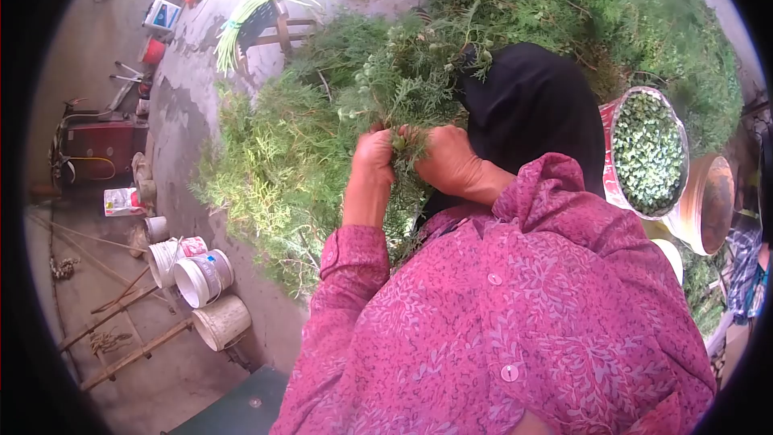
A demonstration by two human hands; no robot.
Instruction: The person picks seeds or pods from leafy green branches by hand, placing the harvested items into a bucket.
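My left hand (371, 153) is closed, its fingers curled round the stems of a leafy evergreen branch (403, 84) that carries small pale green cones. Close beside it, my right hand (451, 159) is closed too, fingers pinched at a sprig of the same branch; the fingertips are partly hidden by the leaves. The branch rises in front of both hands, above my dark-covered knee (535, 113). To the right stands a red bucket (610, 153), filled with small green cones (646, 153).
Cut evergreen branches (580, 8) are heaped in front and at left. A tan bucket (713, 201) stands beside the red one. Long green bean-like strands (250, 16) lie on a stool (282, 28). White buckets (205, 278) and a wooden ladder (133, 362) are at left.
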